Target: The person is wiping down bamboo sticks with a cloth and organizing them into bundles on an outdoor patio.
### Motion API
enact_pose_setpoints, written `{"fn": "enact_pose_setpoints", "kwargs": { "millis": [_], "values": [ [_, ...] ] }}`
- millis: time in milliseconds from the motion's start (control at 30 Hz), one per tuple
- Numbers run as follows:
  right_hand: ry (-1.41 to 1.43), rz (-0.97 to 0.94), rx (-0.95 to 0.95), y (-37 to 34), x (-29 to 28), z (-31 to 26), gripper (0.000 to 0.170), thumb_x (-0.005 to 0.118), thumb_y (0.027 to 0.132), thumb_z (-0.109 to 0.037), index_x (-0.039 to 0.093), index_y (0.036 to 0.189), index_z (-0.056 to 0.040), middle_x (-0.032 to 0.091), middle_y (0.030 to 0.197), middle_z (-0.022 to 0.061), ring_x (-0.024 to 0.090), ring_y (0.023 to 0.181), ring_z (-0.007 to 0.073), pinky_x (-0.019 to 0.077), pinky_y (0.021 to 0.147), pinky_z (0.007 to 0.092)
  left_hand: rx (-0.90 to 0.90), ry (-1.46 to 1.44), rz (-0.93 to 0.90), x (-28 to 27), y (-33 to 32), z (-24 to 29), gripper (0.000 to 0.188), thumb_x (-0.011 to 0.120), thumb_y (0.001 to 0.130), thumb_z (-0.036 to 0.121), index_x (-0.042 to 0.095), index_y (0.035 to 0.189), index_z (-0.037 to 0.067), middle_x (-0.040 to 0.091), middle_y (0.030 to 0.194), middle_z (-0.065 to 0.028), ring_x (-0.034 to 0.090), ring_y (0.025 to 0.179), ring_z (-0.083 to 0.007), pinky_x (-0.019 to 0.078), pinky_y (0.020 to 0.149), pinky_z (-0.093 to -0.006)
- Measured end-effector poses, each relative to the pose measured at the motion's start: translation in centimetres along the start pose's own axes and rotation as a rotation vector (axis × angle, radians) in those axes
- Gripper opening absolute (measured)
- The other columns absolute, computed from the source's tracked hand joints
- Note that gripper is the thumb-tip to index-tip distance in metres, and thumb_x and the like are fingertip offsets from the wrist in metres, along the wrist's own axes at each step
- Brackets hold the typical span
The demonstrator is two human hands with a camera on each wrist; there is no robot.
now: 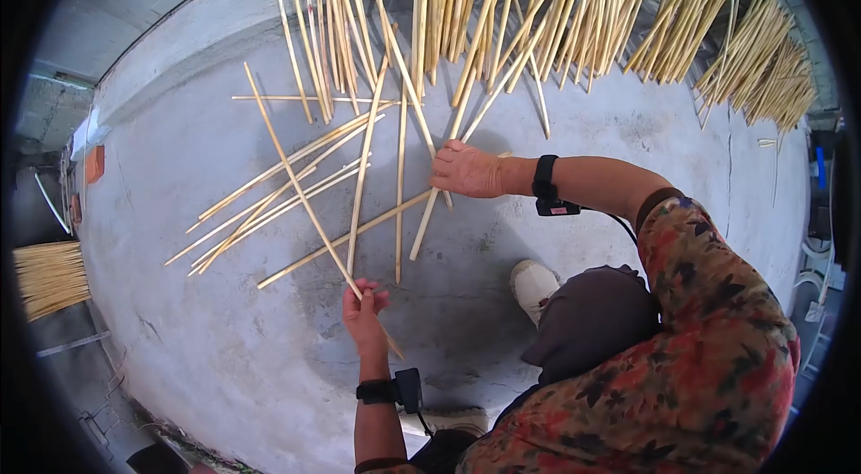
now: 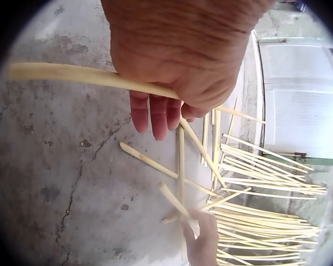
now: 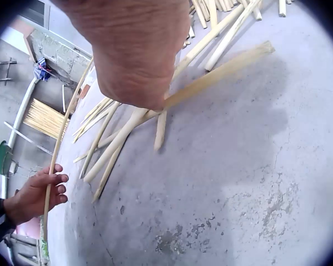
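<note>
My left hand [image 1: 365, 317] is low in the head view and holds a long, thin peeled stick [image 2: 61, 73] between thumb and palm. The stick slants up to the far left over others on the floor, and its near end sticks out behind the hand. Farther forward, my right hand [image 1: 466, 171] grips a pale stick [image 1: 421, 232], whose lower end points toward the feet. More sticks cross beneath and beside this hand, including an upright-lying one [image 1: 399, 250]. In the right wrist view the palm hides the fingers of the right hand.
Several bundles of sticks [image 1: 448, 8] lean in a row along the far side. Another stick bundle [image 1: 51, 277] lies at the far left, and a brick [image 1: 94, 164] stands near the wall. A light shoe [image 1: 535, 290] is on the grey concrete floor [image 1: 206, 321].
</note>
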State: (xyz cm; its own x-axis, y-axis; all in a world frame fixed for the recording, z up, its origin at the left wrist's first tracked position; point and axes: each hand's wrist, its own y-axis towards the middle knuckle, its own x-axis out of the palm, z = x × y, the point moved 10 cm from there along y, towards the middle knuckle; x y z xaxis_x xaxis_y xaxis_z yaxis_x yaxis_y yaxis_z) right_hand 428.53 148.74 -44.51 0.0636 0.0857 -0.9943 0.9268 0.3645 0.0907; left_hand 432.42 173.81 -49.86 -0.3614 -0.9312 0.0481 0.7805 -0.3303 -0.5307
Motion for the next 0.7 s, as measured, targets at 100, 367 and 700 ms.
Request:
{"fn": "enact_pose_setpoints", "kwargs": {
  "millis": [100,367,700],
  "values": [
    [-0.036,-0.086,-0.09,1.0,0.3,0.3,0.014,0.053,0.072,-0.01,0.05,0.085,-0.0105,0.045,0.075,0.0028,0.046,0.081,0.0182,0.0334,0.078,0.0323,0.08,-0.034,0.074,-1.8,-0.1,0.6,0.014,0.044,0.086,0.005,0.05,0.099,0.005,0.055,0.085,-0.0041,0.056,0.064,-0.0113,0.048,0.057,-0.0242],
    [0.442,0.394,0.139,5.1,-13.2,4.6,0.018,0.052,0.084,-0.016,0.051,0.1,-0.0089,0.052,0.084,0.0062,0.053,0.08,0.0204,0.0425,0.072,0.0318,0.173,-0.027,0.231,-6.7,0.2,-0.2,0.018,0.046,0.086,0.007,0.049,0.104,0.006,0.053,0.085,-0.0044,0.052,0.064,-0.0102,0.0466,0.056,-0.0238],
    [0.681,1.228,0.449,-4.7,-29.6,21.1,0.028,0.039,0.092,-0.022,0.047,0.109,-0.0004,0.056,0.084,0.0057,0.055,0.067,0.0081,0.0491,0.065,0.0234,0.139,-0.011,0.261,-8.0,-0.3,-1.1,0.022,0.046,0.086,0.01,0.047,0.108,0.005,0.052,0.089,-0.0047,0.051,0.067,-0.0088,0.0466,0.055,-0.022]
  ]
}}
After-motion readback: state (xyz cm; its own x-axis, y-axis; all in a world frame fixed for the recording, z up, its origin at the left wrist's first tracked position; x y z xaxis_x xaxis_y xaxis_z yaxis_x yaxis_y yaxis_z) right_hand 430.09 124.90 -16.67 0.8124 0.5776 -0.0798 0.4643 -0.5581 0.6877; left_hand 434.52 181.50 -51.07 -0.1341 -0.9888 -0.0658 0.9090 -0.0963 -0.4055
